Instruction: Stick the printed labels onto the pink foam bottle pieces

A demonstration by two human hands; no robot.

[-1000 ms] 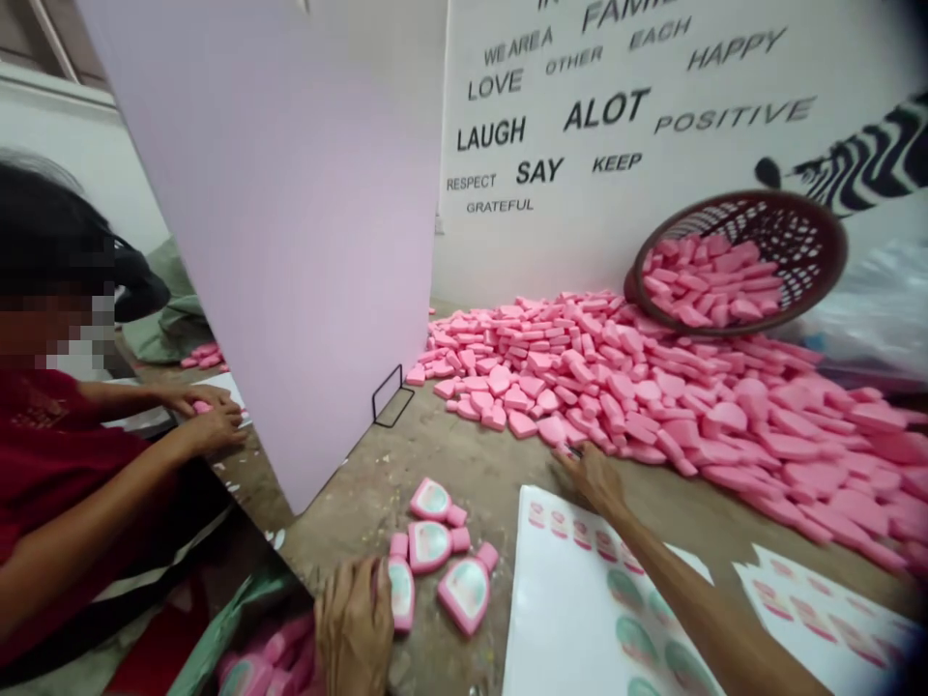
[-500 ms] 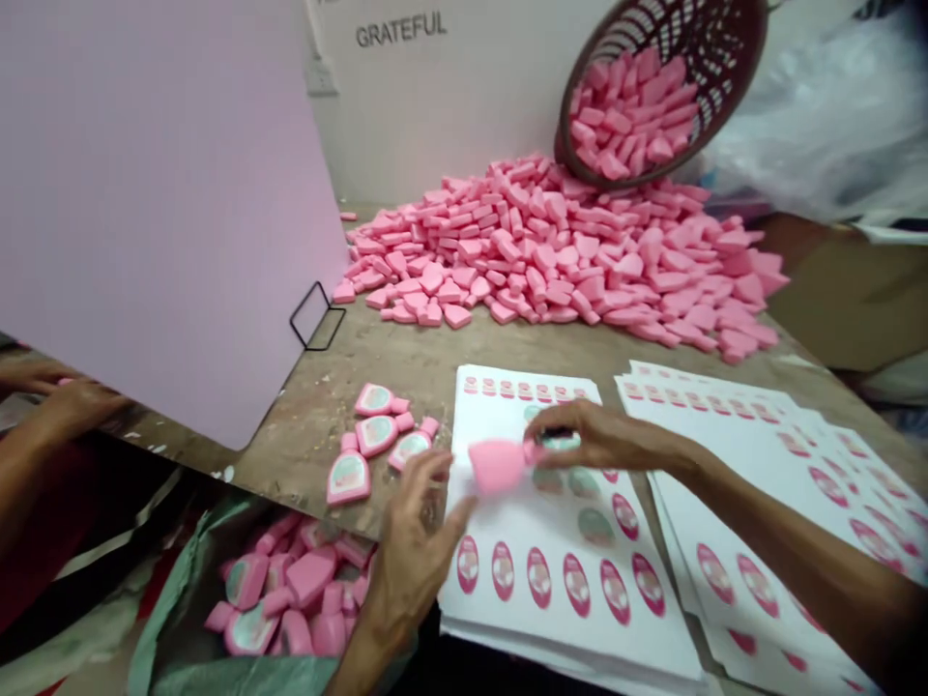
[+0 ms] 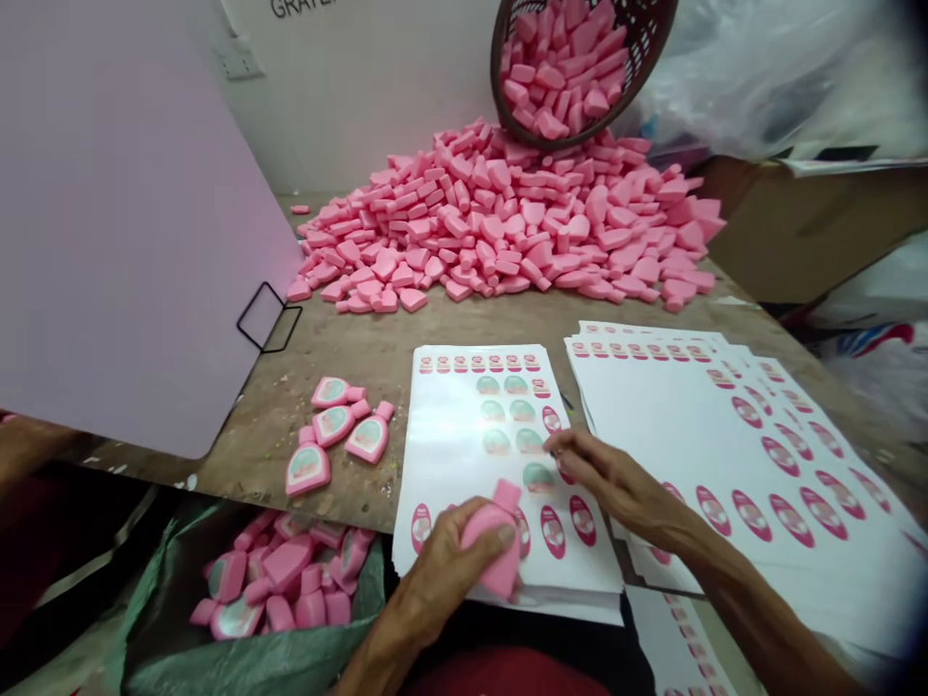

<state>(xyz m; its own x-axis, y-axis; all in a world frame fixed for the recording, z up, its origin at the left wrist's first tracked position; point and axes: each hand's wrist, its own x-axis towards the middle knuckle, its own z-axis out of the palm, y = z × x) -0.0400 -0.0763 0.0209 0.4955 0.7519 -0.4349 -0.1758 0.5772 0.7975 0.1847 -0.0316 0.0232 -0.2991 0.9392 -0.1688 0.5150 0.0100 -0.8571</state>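
1. Since half a second ago, the bottle (image 3: 493, 546) has been passing from the right hand (image 3: 616, 483) to the left hand (image 3: 449, 556), and is now being held over the near part of the stack (image 3: 442, 425) of sheets.
2. The left hand is closing around the bottle, its thumb lying across the plain pink face and its fingers wrapping the side; the neck is pointing away from the wearer.
3. The right hand is hovering at the stack's right side, fingers bent and tips close together, beside the green stickers (image 3: 538, 478); whether it is gripping or touching anything, I cannot tell.
4. Left of the stack, four labelled bottles (image 3: 333, 423) are lying on the surface (image 3: 348, 333).
5. Right of the stack, more sheets (image 3: 623, 406) are spreading out.
6. Beyond the stack, a heap (image 3: 493, 227) of pink bottles is covering the surface, and a tilted basket (image 3: 642, 48) is holding others.
7. Left of the stack and nearer the wearer, a green sack (image 3: 149, 604) is holding bottles, some labelled.
8. Farther left of the stack, a board (image 3: 145, 242) is standing.
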